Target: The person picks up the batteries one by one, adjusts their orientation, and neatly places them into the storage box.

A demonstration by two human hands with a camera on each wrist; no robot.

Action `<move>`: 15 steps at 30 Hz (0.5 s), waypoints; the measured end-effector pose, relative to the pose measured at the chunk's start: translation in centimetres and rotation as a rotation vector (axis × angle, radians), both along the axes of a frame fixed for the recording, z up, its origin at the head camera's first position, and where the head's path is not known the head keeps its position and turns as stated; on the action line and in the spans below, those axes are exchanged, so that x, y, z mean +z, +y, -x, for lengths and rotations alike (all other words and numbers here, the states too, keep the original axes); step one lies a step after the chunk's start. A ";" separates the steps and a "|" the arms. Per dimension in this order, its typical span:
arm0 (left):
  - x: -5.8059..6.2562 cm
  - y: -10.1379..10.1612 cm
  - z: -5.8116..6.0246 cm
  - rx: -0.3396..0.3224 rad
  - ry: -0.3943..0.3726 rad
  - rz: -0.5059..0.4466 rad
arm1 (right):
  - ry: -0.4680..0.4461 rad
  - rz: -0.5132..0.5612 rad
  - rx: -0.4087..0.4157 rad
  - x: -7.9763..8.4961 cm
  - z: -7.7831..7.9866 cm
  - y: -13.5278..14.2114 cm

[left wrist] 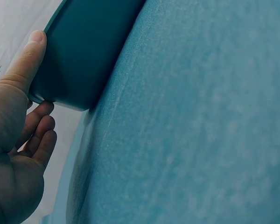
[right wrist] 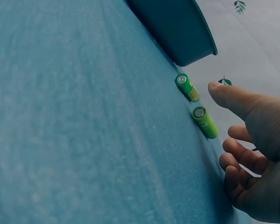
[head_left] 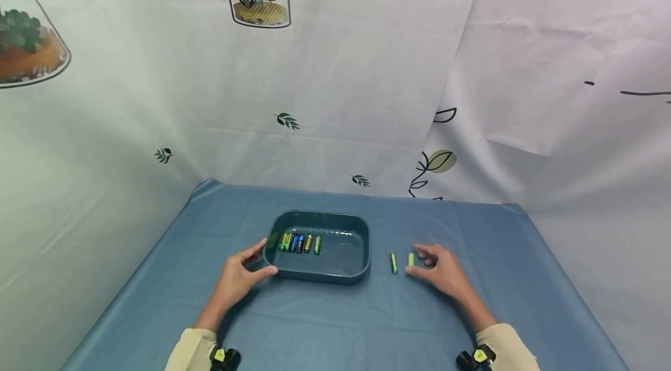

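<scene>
A dark teal tray (head_left: 325,275) holds several batteries (head_left: 300,243) in green, blue and gold, lined up in a row on its left side. My left hand (head_left: 238,278) grips the tray's front left corner, thumb at the front and fingers along the left side. In the left wrist view the thumb (left wrist: 30,60) lies against the tray wall (left wrist: 84,51). Right of the tray, two green batteries lie on the cloth: one nearer the tray (head_left: 394,263) and a lighter one (head_left: 411,259). Around the lighter battery, my right hand (head_left: 442,269) is spread, with a visible gap in the right wrist view.
Blue cloth (head_left: 335,324) covers the table under the tray and batteries. White curtains (head_left: 335,97) with plant prints stand behind and at both sides. Each wrist wears a small dark camera, such as the right wrist camera (head_left: 474,357).
</scene>
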State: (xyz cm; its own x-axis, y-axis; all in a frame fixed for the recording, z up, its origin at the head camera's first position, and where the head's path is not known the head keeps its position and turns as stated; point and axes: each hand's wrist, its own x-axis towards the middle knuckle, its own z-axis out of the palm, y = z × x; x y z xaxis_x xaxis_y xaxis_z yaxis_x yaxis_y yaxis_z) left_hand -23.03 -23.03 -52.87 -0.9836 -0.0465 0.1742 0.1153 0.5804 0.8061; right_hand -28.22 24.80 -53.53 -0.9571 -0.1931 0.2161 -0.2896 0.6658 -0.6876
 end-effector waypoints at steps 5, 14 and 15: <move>0.2 0.1 0.0 0.006 -0.014 -0.001 | -0.011 -0.021 0.008 -0.1 -0.1 0.2; 0.1 0.1 0.1 0.008 -0.005 -0.007 | -0.036 -0.043 0.037 0.1 -0.4 0.4; 0.1 0.1 0.1 0.008 -0.003 -0.009 | -0.042 -0.047 0.040 0.1 -0.4 0.4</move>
